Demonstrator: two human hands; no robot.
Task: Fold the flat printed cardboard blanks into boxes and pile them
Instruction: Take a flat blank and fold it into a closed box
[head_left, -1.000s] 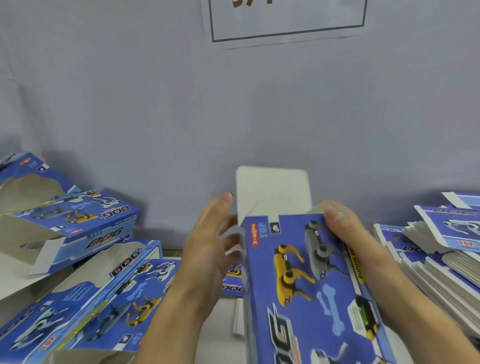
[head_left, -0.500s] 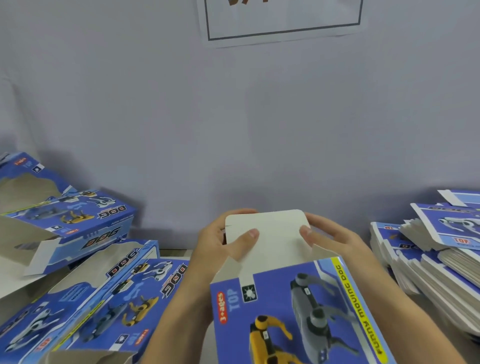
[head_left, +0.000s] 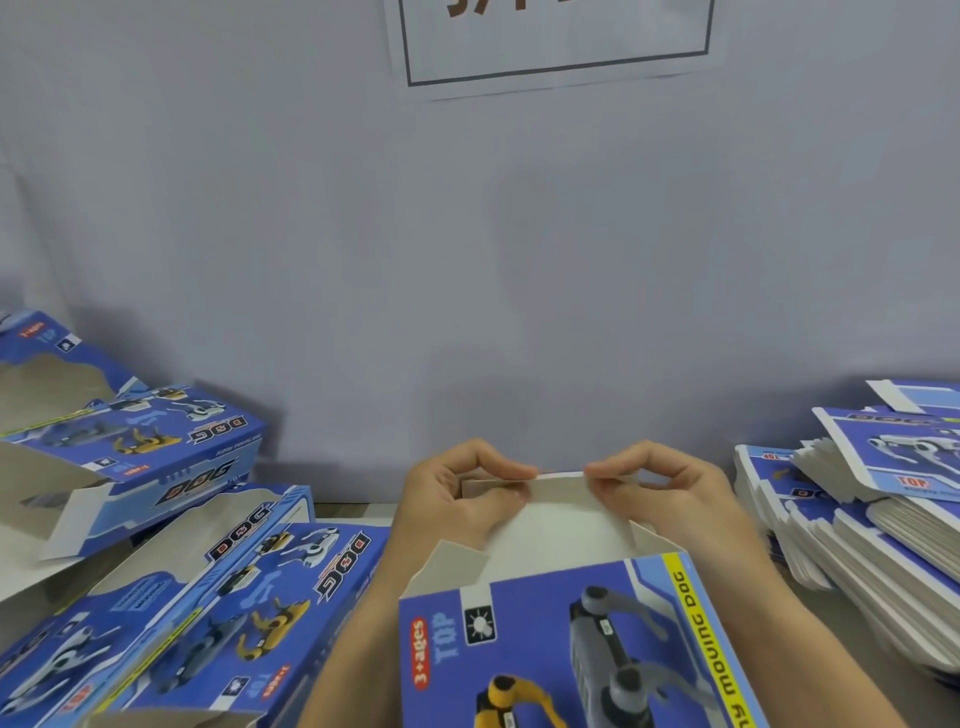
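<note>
A blue printed box (head_left: 561, 654) with robot dog pictures is held low in the middle, its open end facing away from me. Its white end flap (head_left: 558, 512) sticks out at the far end. My left hand (head_left: 457, 499) pinches the flap's far edge on the left, and my right hand (head_left: 670, 493) pinches it on the right. The narrow tuck strip along that edge is bent over. A small side flap (head_left: 447, 564) stands open on the box's left.
Several folded blue boxes (head_left: 171, 587) lie piled on the left, some with open windows. A thick stack of flat blanks (head_left: 852, 525) sits on the right. A grey wall (head_left: 467, 260) with a paper sign (head_left: 556, 41) closes the back.
The box has come down and nearer to me. The white flap stood upright, then both hands took its far edge and bent the strip over.
</note>
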